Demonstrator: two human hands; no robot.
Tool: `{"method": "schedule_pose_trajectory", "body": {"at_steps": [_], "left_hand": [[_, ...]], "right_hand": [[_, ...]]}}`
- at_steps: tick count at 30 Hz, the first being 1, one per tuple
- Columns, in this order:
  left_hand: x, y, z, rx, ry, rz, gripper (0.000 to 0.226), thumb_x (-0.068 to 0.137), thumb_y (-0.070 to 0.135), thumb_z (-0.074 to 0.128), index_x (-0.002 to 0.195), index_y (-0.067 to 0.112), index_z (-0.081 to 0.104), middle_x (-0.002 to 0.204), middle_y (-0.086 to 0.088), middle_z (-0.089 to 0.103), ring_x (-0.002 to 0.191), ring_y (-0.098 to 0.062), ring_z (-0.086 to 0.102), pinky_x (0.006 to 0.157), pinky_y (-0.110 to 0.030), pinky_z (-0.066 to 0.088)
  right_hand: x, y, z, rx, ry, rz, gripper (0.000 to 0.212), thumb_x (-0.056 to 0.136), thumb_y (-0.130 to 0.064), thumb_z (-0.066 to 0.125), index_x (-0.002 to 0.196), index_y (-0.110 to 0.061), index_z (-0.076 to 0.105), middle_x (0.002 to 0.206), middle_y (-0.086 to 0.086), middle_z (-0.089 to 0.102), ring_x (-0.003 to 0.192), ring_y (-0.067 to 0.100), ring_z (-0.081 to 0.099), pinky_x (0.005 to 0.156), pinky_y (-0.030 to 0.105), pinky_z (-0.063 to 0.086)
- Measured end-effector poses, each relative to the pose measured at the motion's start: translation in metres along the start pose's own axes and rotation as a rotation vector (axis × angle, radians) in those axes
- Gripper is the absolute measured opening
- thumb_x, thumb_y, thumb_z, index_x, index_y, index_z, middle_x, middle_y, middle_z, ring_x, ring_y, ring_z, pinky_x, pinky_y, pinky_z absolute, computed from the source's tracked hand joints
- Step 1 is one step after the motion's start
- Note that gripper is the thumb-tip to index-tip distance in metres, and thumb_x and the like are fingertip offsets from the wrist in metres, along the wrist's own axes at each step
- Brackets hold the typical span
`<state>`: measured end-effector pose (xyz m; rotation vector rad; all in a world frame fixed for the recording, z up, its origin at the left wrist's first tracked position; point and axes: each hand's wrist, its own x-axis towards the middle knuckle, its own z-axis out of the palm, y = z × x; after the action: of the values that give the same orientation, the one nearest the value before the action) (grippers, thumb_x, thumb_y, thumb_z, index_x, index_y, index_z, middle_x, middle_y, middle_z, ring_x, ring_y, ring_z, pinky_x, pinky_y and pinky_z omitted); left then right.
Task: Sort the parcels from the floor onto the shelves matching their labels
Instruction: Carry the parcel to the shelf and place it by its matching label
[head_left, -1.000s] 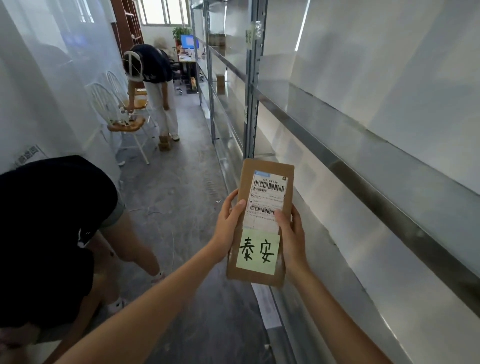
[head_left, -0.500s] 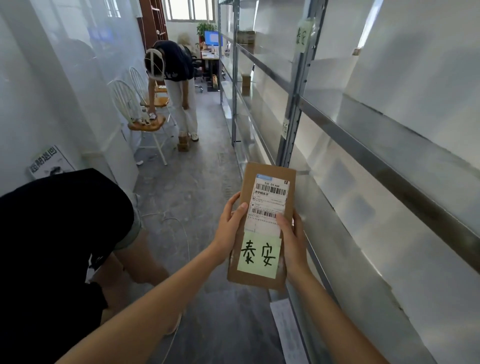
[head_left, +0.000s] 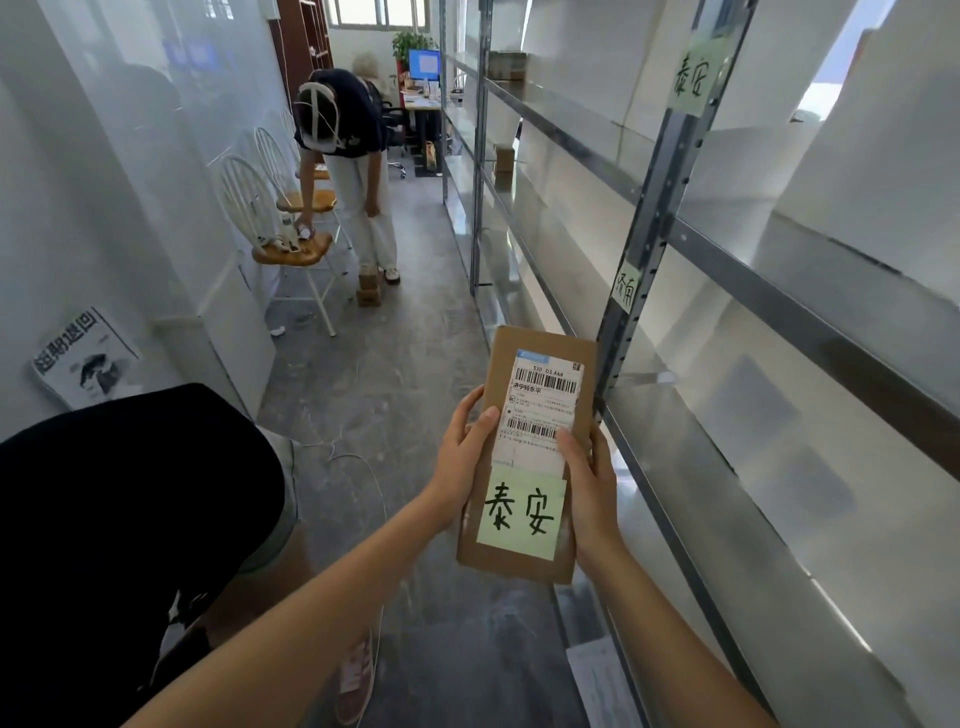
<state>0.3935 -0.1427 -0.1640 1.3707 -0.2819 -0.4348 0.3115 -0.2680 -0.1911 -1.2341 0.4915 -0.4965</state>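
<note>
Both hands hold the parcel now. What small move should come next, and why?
Probably lift the parcel toward the upper shelf level. Its green note reads 泰安, and the tag high on the post looks the same; the lower tag differs. Left hand and right hand grip it.

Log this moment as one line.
flat brown cardboard parcel | left hand, right hand hold | green shelf tag matches | unshelved

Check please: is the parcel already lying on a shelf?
No, the parcel is held in the air between the left hand and the right hand, in front of the shelf post.
</note>
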Motion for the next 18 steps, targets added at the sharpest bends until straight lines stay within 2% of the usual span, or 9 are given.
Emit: {"method": "schedule_pose_trajectory", "body": {"at_steps": [2,5,8,10,15,18], "left_hand": [[0.019,0.0,-0.002,-0.006,0.003,-0.006,0.044,0.102,0.024,0.05,0.145,0.02,0.04,0.102,-0.005,0.071,0.077,-0.009,0.073,0.068,-0.023,0.059],[0.05,0.0,-0.003,-0.011,0.005,-0.014,0.045,0.102,0.025,0.051,0.146,0.02,0.04,0.103,-0.005,0.071,0.08,-0.011,0.073,0.069,-0.025,0.06],[0.085,0.002,0.0,-0.003,-0.012,-0.013,0.046,0.102,0.025,0.051,0.146,0.02,0.04,0.103,-0.004,0.072,0.079,-0.01,0.073,0.068,-0.024,0.059],[0.109,0.005,0.005,0.002,-0.03,-0.024,0.045,0.102,0.025,0.051,0.146,0.021,0.04,0.102,-0.004,0.071,0.077,-0.008,0.073,0.066,-0.023,0.059],[0.161,0.003,0.023,-0.002,-0.083,-0.053,0.042,0.102,0.021,0.05,0.143,0.019,0.042,0.095,0.002,0.074,0.075,-0.009,0.074,0.065,-0.023,0.059],[0.183,-0.005,0.031,0.008,-0.117,-0.065,0.043,0.102,0.022,0.05,0.144,0.019,0.041,0.091,0.005,0.077,0.078,-0.01,0.074,0.066,-0.023,0.059]], "right_hand": [[0.019,0.002,0.007,-0.009,0.008,-0.002,0.058,0.086,-0.039,0.074,0.139,-0.025,0.055,0.116,0.002,0.077,0.103,0.021,0.075,0.079,0.032,0.061],[0.049,0.004,0.014,-0.028,0.03,-0.007,0.073,0.073,-0.056,0.075,0.138,-0.028,0.056,0.116,0.0,0.077,0.104,0.023,0.075,0.093,0.049,0.06],[0.081,0.006,0.018,-0.036,0.048,-0.008,0.073,0.07,-0.062,0.074,0.136,-0.037,0.056,0.115,-0.004,0.078,0.104,0.022,0.075,0.098,0.056,0.056],[0.101,0.004,0.019,-0.032,0.066,-0.005,0.069,0.072,-0.061,0.074,0.134,-0.04,0.056,0.116,-0.004,0.077,0.106,0.023,0.075,0.098,0.056,0.056],[0.145,-0.005,0.013,-0.002,0.127,-0.012,0.067,0.072,-0.056,0.075,0.134,-0.034,0.058,0.124,0.005,0.074,0.11,0.027,0.073,0.095,0.052,0.059],[0.164,-0.005,0.005,-0.009,0.155,-0.02,0.06,0.083,-0.045,0.073,0.138,-0.028,0.056,0.125,0.006,0.073,0.108,0.024,0.074,0.085,0.04,0.063]]}}
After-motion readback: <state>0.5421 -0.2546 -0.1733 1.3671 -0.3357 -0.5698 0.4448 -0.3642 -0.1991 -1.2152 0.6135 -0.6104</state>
